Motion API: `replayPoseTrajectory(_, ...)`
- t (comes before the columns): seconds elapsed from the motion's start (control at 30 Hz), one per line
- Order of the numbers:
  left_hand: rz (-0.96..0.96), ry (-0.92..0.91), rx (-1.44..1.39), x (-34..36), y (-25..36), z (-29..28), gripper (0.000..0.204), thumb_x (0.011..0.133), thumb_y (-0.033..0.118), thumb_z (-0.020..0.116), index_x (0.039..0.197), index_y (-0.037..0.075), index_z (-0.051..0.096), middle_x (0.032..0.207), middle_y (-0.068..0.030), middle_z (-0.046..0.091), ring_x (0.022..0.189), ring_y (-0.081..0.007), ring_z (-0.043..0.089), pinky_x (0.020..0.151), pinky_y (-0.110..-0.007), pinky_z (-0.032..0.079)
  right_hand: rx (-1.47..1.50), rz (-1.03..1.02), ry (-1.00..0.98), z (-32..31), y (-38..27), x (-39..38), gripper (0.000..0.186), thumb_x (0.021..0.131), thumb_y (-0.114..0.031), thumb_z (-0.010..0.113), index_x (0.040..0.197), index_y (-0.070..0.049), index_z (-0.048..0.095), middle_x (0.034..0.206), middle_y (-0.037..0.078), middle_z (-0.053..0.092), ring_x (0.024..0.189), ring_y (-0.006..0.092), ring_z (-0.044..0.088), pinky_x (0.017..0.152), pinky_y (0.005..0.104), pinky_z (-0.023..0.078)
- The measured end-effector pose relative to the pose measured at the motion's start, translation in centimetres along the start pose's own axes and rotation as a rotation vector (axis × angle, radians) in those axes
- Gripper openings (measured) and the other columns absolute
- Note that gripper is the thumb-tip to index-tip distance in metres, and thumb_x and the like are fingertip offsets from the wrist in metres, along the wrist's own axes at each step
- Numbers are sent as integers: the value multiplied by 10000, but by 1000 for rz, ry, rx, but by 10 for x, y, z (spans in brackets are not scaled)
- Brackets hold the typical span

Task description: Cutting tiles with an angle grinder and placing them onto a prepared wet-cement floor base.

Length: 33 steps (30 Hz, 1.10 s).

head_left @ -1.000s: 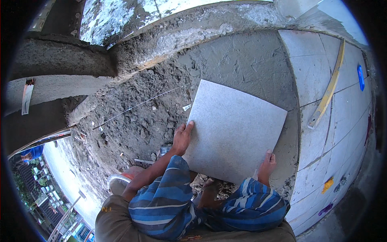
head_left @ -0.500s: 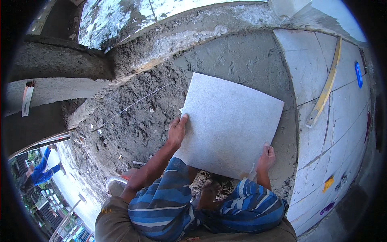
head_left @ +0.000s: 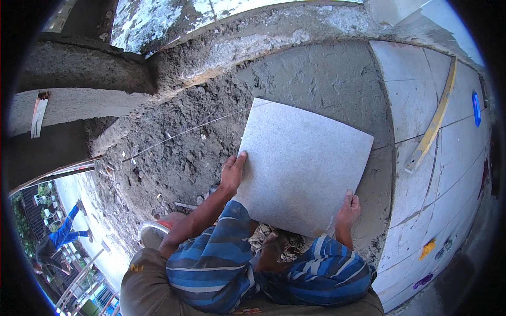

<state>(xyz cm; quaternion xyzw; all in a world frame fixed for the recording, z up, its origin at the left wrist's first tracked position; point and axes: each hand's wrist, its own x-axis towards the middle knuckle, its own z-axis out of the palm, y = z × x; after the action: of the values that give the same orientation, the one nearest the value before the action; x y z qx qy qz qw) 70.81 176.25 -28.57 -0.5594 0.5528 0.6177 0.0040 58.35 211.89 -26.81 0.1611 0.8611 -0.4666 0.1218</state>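
Note:
A square, pale grey speckled tile (head_left: 303,163) spans the space in front of my knees, over a bed of wet grey mortar (head_left: 311,68). My left hand (head_left: 233,171) is closed on the tile's left edge, thumb on top. At the lower right edge my right hand (head_left: 348,210) also grips it. Left of the tile lies rough, lumpy mortar (head_left: 168,163) with a thin string (head_left: 184,131) stretched across it. A grey pail (head_left: 153,237), partly hidden by my left arm, stands beside my left leg.
Pale floor tiles (head_left: 416,200) border the mortar on the right, carrying a long yellow straightedge (head_left: 437,110) and a blue object (head_left: 476,109). A concrete ledge (head_left: 232,47) runs along the top. Far left, a person in blue trousers (head_left: 63,237) walks on pale ground near plants and railings.
The tile and both my hands have shifted slightly up and left since a second ago. The person in blue has come further into view on the left.

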Motion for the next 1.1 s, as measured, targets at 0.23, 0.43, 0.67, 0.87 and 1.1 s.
replayPoseTrajectory(0.23,-22,42,-19,12,-17,-14,461,1005,486,657,745,117,562,714,62,466,651,-62,399,565,-294,334,9,-59,-38,11,7,9,436,1055,-360,614,786,-22,553,713,5,501,709,113,438,656,338,408)
replayPoseTrajectory(0.43,79,-70,-155,15,32,23,362,1022,409,652,895,70,654,779,40,530,720,-68,440,601,-278,365,-135,-197,21,5,-17,55,433,1022,-352,646,799,7,552,698,69,497,696,141,441,650,373,417)
replayPoseTrajectory(0.67,155,-124,-212,59,40,61,367,1015,319,654,1198,2,679,1019,-29,668,883,-121,568,812,-302,463,-212,-292,67,12,-51,159,391,973,-359,657,942,28,706,829,185,689,774,304,661,742,417,499)
replayPoseTrajectory(0.87,161,-116,-272,48,60,93,393,1014,221,648,1319,-27,629,1171,-78,692,1047,-199,614,955,-352,470,-313,-384,134,23,-86,224,354,952,-335,673,1029,-2,767,961,204,748,894,346,720,815,428,538)
replayPoseTrajectory(1.1,236,-115,-359,55,62,114,327,1023,146,622,1283,-52,628,1168,-84,697,1026,-162,623,939,-310,481,-275,-338,141,48,-123,272,355,912,-355,708,1022,-26,780,946,200,766,891,363,741,815,442,561)
